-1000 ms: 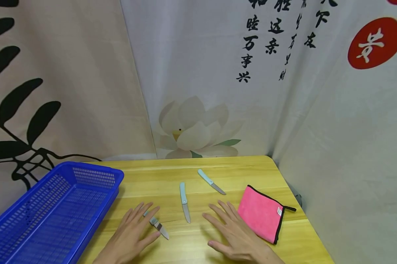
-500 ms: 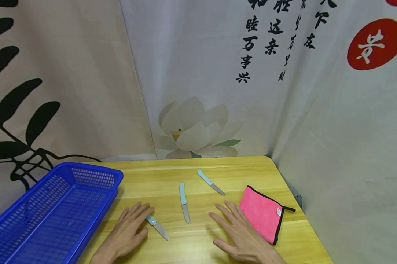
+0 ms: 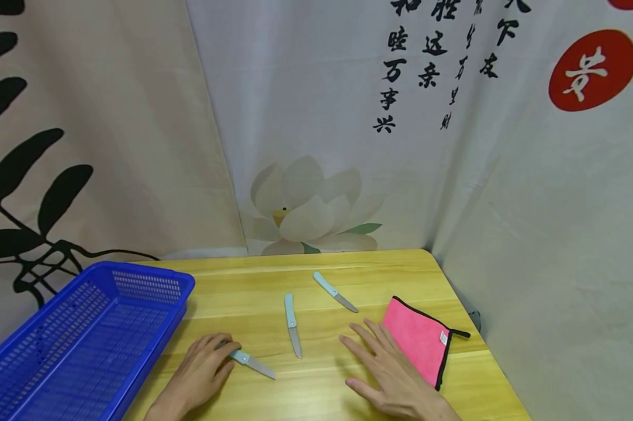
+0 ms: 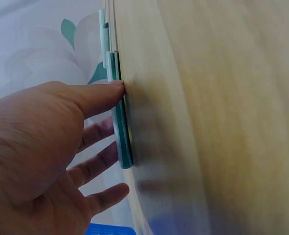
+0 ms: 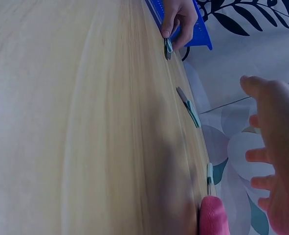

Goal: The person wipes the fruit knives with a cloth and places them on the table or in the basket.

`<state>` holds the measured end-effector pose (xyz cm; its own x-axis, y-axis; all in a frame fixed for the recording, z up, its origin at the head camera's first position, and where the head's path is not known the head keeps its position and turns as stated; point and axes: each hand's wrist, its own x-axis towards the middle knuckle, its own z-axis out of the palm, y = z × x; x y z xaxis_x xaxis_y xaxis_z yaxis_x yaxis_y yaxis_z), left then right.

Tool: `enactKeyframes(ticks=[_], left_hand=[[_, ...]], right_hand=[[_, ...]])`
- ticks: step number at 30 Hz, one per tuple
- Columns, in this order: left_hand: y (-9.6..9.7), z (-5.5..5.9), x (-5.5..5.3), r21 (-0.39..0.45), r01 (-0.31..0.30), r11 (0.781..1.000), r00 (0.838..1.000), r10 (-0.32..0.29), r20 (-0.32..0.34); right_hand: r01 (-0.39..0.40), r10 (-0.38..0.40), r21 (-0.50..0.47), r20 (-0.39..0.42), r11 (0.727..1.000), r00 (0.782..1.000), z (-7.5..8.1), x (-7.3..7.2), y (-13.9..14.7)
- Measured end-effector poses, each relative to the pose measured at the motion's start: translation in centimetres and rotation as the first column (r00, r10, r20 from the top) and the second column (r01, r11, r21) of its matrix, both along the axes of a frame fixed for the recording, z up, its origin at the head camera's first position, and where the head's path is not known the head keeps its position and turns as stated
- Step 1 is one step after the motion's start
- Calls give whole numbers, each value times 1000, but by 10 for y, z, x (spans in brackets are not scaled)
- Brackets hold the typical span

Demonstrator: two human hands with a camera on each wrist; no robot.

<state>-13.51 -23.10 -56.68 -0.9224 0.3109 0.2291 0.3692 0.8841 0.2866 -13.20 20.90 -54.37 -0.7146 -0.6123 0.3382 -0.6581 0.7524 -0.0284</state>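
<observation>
My left hand [image 3: 200,368] pinches the pale blue handle of a folding knife [image 3: 239,356], thumb on one side and fingers on the other. Its blade is out and points right toward me, low over the table. In the left wrist view, the thumb presses the slotted handle [image 4: 121,132]. A second such knife [image 3: 292,325] lies at mid-table, blade toward me. Farther back rests a third knife [image 3: 335,292], slanting right. My right hand [image 3: 392,374] hovers palm down, fingers spread and holding nothing, beside a folded pink cloth [image 3: 413,336] that it partly covers.
A blue plastic basket [image 3: 189,286] with perforated walls stands at the left, beside my left hand. The wooden table [image 3: 384,272] ends at a hanging printed curtain [image 3: 316,117] behind and on the right. The cloth has black edging and a loop.
My left hand has drawn its fingers together and taken hold of the nearest knife, whose blade has turned slightly flatter. The right hand has shifted a little right.
</observation>
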Motion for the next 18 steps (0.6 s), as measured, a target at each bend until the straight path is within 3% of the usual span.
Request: enactKeyframes(ticks=[4,10,18], left_hand=[[-1,-2,0,-11,-9,1000,1000,9,-3],[1,-3,2,-12,5,1000,998,-6,-62],[5,-4,6,36,85,996,988,-80,-133]], right_hand=[[10,-10,-11,11,1000,1000,0,-1,4],[43,-41,-16,76,999,996,0,-5,13],[110,-103,-50,120,993,987,-6,-10,39]])
